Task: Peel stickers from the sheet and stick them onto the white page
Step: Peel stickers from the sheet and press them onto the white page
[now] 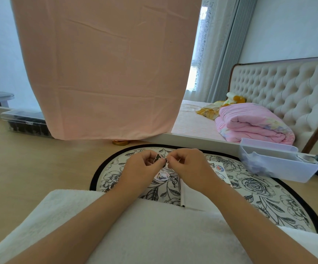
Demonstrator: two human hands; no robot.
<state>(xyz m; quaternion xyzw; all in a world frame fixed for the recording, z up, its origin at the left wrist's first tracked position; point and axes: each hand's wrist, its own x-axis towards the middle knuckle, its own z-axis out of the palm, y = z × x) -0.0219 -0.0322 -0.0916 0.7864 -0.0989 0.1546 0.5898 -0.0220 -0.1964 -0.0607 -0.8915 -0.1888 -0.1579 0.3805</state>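
both hands are up close together over the round flower mat with the black rim [259, 187]. the left hand [143, 164] and the right hand [184, 164] have curled fingers, and both pinch the small dark and pink sticker [159, 158] between their tips, just above the mat. the sticker has a bumpy dark edge and a pale pink part; its picture is too small to make out. right under the hands a second pale round sticker [163, 176] lies on the mat. the flat white page [189, 197] lies under the right wrist, and it has a round red and blue sticker [219, 168] on it just right of the right hand. to the left of the left hand there is a wide stretch of light wood floor [40, 168]. to the right, the clear plastic tub [278, 168] sits at the mat's rim. past the fingertips are the white bed edge [192, 139] and the big hanging pink cloth [106, 73]. a fluffy white towel [154, 225] lies under both arms.
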